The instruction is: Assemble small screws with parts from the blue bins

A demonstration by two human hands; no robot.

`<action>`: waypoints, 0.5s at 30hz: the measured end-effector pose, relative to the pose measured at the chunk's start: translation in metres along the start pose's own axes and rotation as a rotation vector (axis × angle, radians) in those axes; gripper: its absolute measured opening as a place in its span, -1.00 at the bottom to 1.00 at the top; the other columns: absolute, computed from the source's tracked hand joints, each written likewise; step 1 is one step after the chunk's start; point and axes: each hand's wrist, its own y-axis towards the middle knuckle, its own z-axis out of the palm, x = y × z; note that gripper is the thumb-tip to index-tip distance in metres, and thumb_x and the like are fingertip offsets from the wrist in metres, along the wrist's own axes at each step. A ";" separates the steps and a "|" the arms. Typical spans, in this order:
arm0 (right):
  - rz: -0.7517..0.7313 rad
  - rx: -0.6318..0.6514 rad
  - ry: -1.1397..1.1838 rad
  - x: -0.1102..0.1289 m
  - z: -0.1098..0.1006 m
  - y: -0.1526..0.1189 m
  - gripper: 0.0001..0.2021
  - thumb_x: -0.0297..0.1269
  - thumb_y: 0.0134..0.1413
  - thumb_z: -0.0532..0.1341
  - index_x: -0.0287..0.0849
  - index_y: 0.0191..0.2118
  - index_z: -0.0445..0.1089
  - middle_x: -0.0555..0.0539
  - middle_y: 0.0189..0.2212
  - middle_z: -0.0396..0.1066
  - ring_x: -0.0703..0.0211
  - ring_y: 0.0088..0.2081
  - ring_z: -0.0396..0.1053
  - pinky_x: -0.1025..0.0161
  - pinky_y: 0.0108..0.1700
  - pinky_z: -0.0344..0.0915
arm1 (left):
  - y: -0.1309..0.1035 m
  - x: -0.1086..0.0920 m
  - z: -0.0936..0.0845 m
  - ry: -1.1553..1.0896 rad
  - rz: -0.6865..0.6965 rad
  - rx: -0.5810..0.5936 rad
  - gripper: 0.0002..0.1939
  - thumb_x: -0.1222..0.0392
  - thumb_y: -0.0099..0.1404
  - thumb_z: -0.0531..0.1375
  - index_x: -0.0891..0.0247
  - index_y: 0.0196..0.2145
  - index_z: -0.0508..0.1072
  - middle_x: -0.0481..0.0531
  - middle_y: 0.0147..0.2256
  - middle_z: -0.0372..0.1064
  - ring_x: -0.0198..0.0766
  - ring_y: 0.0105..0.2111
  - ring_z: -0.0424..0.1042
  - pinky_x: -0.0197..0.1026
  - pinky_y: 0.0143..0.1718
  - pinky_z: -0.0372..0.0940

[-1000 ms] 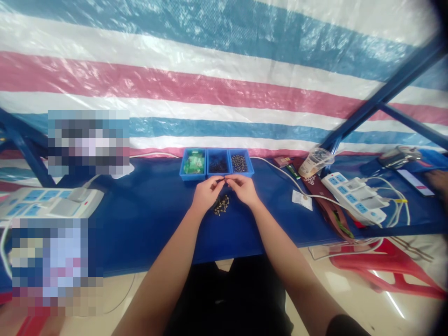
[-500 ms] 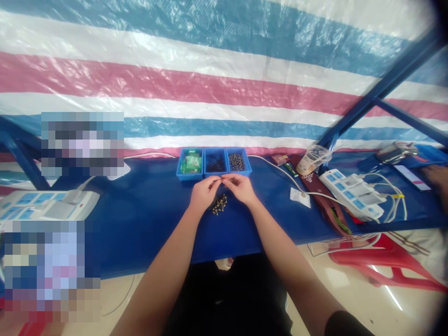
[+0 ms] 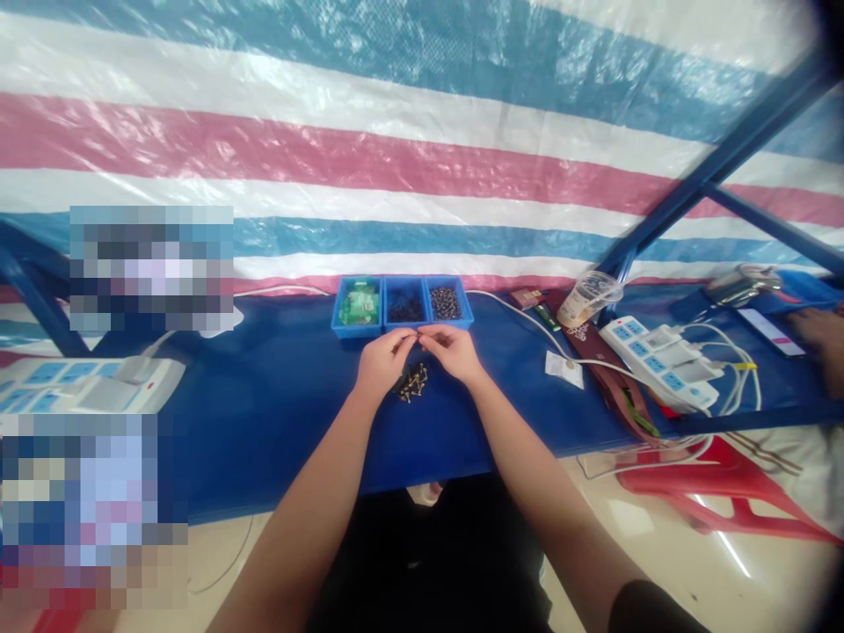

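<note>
My left hand (image 3: 384, 359) and my right hand (image 3: 452, 348) meet at the fingertips, both pinched closed around something too small to make out. Just below them, a small pile of brass-coloured screw-like parts (image 3: 413, 384) lies on the blue table (image 3: 283, 422). Beyond my fingers stand three blue bins side by side. The left bin (image 3: 357, 332) holds green-and-clear packets, the middle bin (image 3: 405, 286) dark thin pieces, and the right bin (image 3: 465, 315) small dark metallic screw-like parts.
To the right are a plastic cup (image 3: 589, 299), a brown strap (image 3: 603, 369), a small white packet (image 3: 564, 369) and a power strip (image 3: 659, 365) with cables. Further right lies a phone (image 3: 770, 331) near another person's hand (image 3: 818, 330). Another power strip (image 3: 149, 387) lies left.
My hands stay pinched together in almost the same place above the pile. The view has shifted very slightly; nothing else visibly differs.
</note>
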 end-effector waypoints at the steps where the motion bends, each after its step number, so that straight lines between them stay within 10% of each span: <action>1: -0.003 0.002 0.005 0.000 0.000 0.000 -0.70 -0.11 -0.09 0.38 -0.16 -0.22 0.53 -0.06 -0.37 0.54 0.21 -0.40 0.48 0.20 -0.24 0.46 | 0.000 0.000 0.000 0.003 0.001 0.002 -0.72 0.04 0.38 0.08 0.19 -0.17 0.54 -0.01 -0.31 0.54 -0.33 -0.37 0.47 -0.32 -0.28 0.30; 15: 0.012 0.009 0.018 -0.005 0.000 0.002 -0.67 -0.08 -0.09 0.38 -0.17 -0.20 0.53 -0.07 -0.36 0.54 0.21 -0.40 0.48 0.20 -0.25 0.45 | -0.002 -0.003 0.000 -0.024 -0.035 -0.014 -0.70 0.02 0.34 0.14 0.19 -0.09 0.52 -0.06 -0.42 0.50 -0.37 -0.48 0.42 -0.34 -0.33 0.29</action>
